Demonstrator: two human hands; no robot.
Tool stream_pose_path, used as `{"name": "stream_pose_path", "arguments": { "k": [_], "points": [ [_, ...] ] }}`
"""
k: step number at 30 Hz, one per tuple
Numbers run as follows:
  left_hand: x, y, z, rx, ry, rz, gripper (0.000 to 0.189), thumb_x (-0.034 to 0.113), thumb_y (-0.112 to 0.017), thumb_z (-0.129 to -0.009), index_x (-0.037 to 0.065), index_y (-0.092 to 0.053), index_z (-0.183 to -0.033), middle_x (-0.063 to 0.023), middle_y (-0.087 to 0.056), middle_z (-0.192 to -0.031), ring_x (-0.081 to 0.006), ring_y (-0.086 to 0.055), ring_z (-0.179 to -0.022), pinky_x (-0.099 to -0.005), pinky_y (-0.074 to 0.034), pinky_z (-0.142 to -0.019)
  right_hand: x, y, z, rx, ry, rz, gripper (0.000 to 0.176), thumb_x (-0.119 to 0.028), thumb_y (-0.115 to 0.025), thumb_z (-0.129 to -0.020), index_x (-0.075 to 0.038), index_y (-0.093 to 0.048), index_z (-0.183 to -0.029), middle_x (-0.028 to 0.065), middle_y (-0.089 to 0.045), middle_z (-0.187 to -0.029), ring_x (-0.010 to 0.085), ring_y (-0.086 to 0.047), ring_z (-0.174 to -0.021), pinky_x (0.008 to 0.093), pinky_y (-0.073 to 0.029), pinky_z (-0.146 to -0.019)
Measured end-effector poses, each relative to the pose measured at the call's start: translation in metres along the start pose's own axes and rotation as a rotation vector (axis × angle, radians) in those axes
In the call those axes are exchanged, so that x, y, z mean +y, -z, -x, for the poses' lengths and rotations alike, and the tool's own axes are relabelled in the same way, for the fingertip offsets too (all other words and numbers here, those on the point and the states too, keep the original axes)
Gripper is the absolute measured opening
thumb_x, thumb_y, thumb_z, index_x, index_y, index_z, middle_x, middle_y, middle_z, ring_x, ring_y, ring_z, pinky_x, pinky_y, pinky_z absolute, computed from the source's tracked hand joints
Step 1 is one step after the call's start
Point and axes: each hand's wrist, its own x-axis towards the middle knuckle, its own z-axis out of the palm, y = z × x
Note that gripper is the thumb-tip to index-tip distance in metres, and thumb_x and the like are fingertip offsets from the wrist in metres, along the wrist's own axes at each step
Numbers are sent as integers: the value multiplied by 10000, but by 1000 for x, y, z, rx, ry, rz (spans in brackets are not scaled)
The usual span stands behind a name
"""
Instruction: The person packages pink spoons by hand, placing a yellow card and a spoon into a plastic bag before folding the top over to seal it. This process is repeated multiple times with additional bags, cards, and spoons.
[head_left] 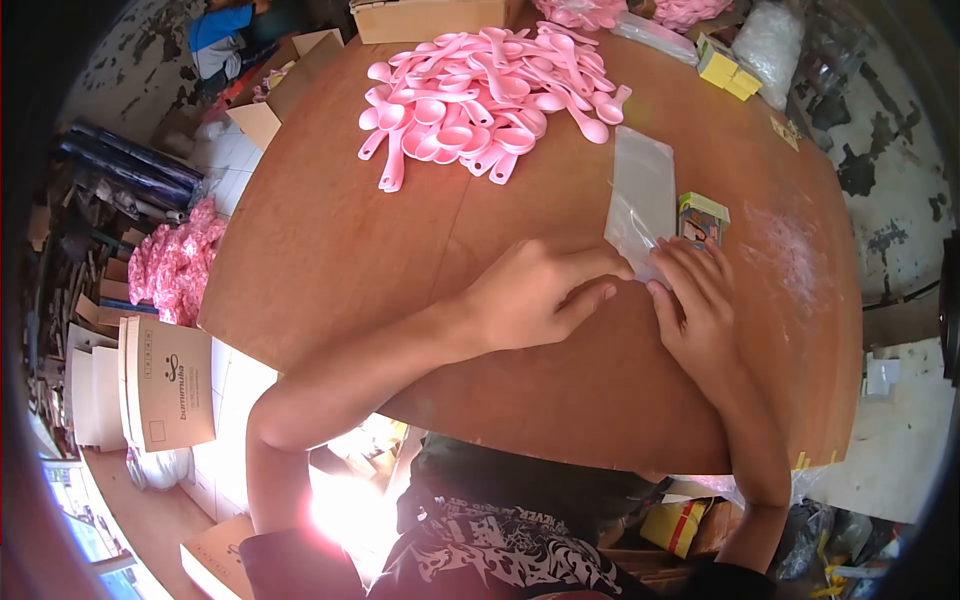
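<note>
A flat stack of clear plastic bags [643,180] lies on the wooden table, its near end between my hands. My left hand [540,295] reaches in from the left with its index fingertip at the near edge of the bags, the thumb a little apart from it. At the near right corner, my right hand [698,305] has its fingers bent over the plastic bag, closed on its edge. Just beyond the right fingers stands a small green and dark box [703,215], its lower part hidden by them. A large heap of pink plastic spoons [480,95] lies farther back.
The brown table [340,240] has a curved outline. At its back are a cardboard box [430,20], yellow boxes [728,70] and a bulging clear plastic bundle [768,50]. Pink packed bundles [180,260] and a carton [168,385] stand left. Another person [222,40] is at the upper left.
</note>
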Motion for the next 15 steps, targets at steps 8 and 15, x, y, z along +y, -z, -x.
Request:
{"name": "stream_pose_path", "arguments": {
  "k": [8, 15],
  "points": [
    [-14, 3, 9, -13, -10, -52, 199, -25, -660, -824, 30, -675, -1015, -126, -664, -981, -272, -662, -825, -343, -551, -699, -3, -1, -2, -32, -4, -19, 269, -41, -676, -810, -21, -649, -1077, 125, -670, -1115, 283, -620, -1091, 475, -372, -1022],
    [-16, 0, 12, -54, -28, -82, 197, -19, -669, -809, 40, -674, -997, -111, -661, -970, -290, -643, -865, -372, -538, -746, -4, 0, 0, 20, 16, -2, 248, 4, -664, -809, -29, -659, -1055, 111, -695, -1038, 270, -650, -1035, 459, -390, -1009]
  ]
}}
